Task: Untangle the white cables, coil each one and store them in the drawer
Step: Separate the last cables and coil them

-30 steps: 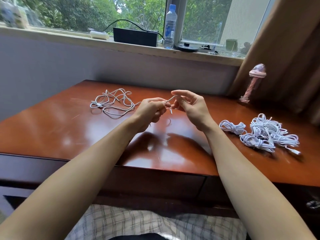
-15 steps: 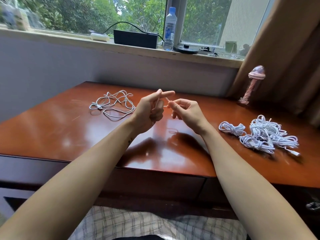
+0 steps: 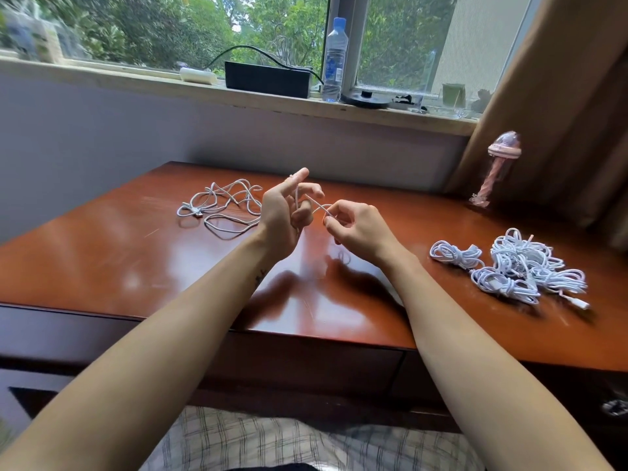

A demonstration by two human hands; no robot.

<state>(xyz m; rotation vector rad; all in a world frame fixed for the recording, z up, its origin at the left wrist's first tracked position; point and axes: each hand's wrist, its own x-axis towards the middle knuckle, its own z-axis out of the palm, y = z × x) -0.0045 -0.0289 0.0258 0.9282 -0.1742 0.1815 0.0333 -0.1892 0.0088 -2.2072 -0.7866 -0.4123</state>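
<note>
A thin white cable point(image 3: 221, 207) sprawls in loose loops on the glossy reddish-brown wooden desk point(image 3: 102, 266). Its strand passes the left hand point(image 3: 280, 217) — forefinger straight, the other fingers curled with the strand looped round them — and crosses to the right hand point(image 3: 356, 229), whose thumb and fingertips pinch it. Farther right lies a heap of coiled white cables point(image 3: 509, 266).

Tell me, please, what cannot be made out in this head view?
Head view only:
1. White cable: its path round the left hand is hidden by that hand's fingers.
2. Heap of cables: overlapping strands make the count unclear.
3. Drawer: its inside is hidden behind its front.
</note>
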